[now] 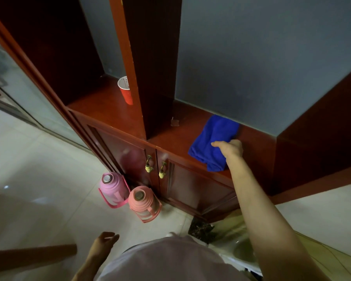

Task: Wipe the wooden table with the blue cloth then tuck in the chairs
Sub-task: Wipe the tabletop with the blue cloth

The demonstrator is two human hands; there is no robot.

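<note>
Right arm out, left arm low.
My right arm reaches straight forward, bare past the elbow; my right grip (230,148) lies knuckles up, thumb stuck out to the left, fingers hidden behind it. My left grip (104,243) hangs by my waist, fingers loosely spread, holding nothing.

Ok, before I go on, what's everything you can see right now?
cloth: one, blue, folded, on the cabinet ledge, right side
cup: one, red with white inside, on the left shelf
pink flask: one, pink, on the floor by the cabinet doors
salmon flask: one, salmon, on the floor beside the pink one
cabinet: one, reddish-brown wood, against the wall
door handles: two, brass, on the cabinet doors
floor: pale tiles
wooden bar: one, brown, blurred, lower left
left hand: low, fingers relaxed, holding nothing
right hand: on the cloth, grip unclear
</note>
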